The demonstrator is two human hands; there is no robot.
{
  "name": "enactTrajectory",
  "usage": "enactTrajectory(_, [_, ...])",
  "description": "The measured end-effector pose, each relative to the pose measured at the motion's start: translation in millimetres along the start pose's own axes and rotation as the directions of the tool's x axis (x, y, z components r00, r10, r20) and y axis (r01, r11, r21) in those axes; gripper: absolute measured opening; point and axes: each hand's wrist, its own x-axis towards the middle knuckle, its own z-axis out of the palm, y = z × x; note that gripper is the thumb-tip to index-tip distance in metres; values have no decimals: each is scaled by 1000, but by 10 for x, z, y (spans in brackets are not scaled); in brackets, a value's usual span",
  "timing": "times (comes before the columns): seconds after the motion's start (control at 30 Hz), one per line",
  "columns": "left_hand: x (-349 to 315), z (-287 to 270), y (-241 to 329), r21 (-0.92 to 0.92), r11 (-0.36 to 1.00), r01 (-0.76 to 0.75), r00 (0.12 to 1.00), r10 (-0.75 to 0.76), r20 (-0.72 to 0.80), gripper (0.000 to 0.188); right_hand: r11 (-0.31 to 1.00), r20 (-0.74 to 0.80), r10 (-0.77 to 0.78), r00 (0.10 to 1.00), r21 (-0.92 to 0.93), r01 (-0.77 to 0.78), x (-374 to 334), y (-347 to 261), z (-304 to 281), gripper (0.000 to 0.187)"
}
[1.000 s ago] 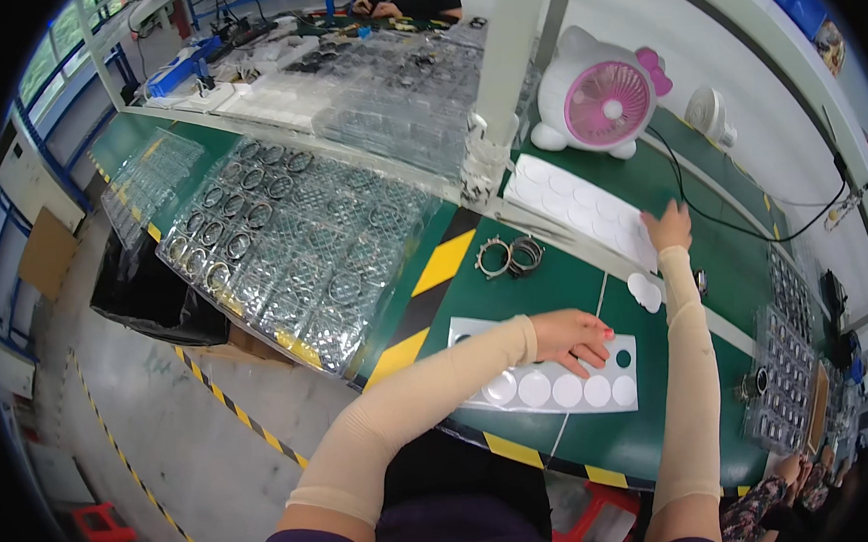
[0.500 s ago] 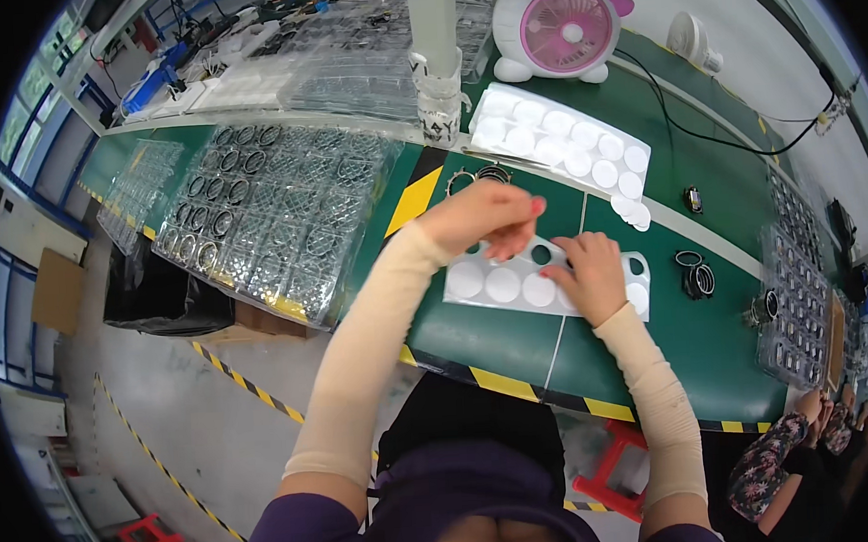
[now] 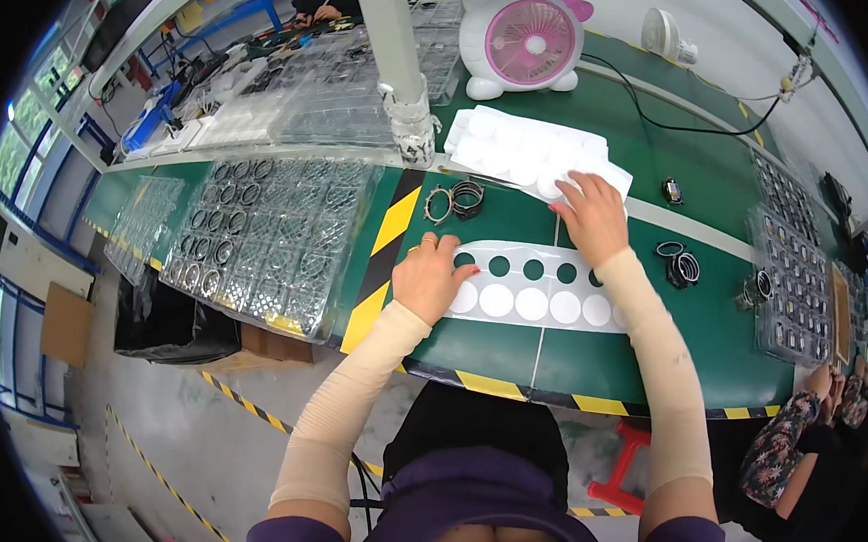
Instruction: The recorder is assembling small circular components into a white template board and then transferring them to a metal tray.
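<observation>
Left hand [image 3: 429,277], fingers parted, touches the punched sticker sheet [image 3: 530,286] by its left end, right hand [image 3: 596,215], grip unclear, at the white sheets' [image 3: 518,141] near edge, bare table [image 3: 723,354] lying rightward

1 head-worn fisheye looks down and forward over hands [image 3: 427,283] [image 3: 595,217] and green worktable [image 3: 733,349].

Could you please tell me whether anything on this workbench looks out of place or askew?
Yes, mildly: the white sheets by the right hand overlap unevenly, their edges not lined up. The wrapping around the post also looks ragged, unlike the smooth surface above it. I see no spill.
</observation>
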Motion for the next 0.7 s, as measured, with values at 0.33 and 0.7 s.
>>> enactTrajectory(0.33, [-51, 105, -58, -48, 996, -72, 989, 65, -135, 26, 951, 353, 278, 894, -236, -202, 607, 573, 309, 55])
enactTrajectory(0.7, [43, 156, -78, -176, 970, -166, 978, 139, -153, 19, 992, 344, 94, 934, 48, -118, 1414, 872, 583, 30])
